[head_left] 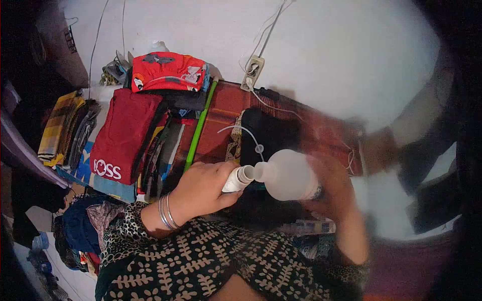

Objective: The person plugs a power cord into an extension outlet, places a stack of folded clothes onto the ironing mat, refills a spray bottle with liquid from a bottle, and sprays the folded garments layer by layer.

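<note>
My left hand (198, 190), with silver bangles at the wrist, is closed around a small white bottle (233, 182) whose threaded neck is uncapped. In my right hand (337, 188) is a larger translucent white bottle (287, 174), tipped on its side with its mouth pointing left. The two bottle mouths meet or nearly meet; I cannot tell whether they touch. Whether liquid passes between them cannot be seen. Just above them curves a thin pale tube (249, 134) with a small round piece on it. A black cloth (271, 125) lies behind the bottles.
To the left are a folded dark red garment (123, 130), a red printed cloth (168, 72) and yellow checked fabric (61, 125). A green stick (202, 125) leans beside them. A power strip (252, 72) with plugged cables hangs against the white wall (351, 55).
</note>
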`<state>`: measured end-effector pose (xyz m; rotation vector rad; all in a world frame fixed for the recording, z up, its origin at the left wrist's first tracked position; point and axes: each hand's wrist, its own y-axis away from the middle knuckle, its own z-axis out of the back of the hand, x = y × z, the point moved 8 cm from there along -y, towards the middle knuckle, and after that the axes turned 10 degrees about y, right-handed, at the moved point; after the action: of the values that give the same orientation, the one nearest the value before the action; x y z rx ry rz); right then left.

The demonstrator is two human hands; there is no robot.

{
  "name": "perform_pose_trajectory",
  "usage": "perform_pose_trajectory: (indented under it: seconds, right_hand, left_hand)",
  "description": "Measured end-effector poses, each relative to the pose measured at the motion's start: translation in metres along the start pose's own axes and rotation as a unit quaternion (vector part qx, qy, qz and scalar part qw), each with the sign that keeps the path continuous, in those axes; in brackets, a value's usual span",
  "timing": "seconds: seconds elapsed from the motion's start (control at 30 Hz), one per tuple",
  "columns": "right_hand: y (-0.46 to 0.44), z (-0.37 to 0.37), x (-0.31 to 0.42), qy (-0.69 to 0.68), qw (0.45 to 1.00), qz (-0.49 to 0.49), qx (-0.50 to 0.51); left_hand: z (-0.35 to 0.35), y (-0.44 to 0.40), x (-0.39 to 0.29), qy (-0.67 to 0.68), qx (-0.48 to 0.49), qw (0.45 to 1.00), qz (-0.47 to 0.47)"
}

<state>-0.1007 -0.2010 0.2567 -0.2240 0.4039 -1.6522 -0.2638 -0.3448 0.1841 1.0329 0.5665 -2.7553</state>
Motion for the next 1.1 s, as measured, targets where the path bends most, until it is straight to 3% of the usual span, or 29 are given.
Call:
perform_pose_trajectory:
  seconds: [0.4, 1.1]
  right_hand:
    - [-0.012, 0.0, -0.003, 0.021, 1.0, -0.004, 0.014]
    - [-0.03, 0.004, -0.002, 0.067, 0.997, 0.012, 0.043]
  left_hand:
    - [0.004, -0.003, 0.004, -0.047, -0.034, 0.997, -0.04]
    - [0.001, -0.008, 0.018, -0.074, -0.032, 0.997, -0.004]
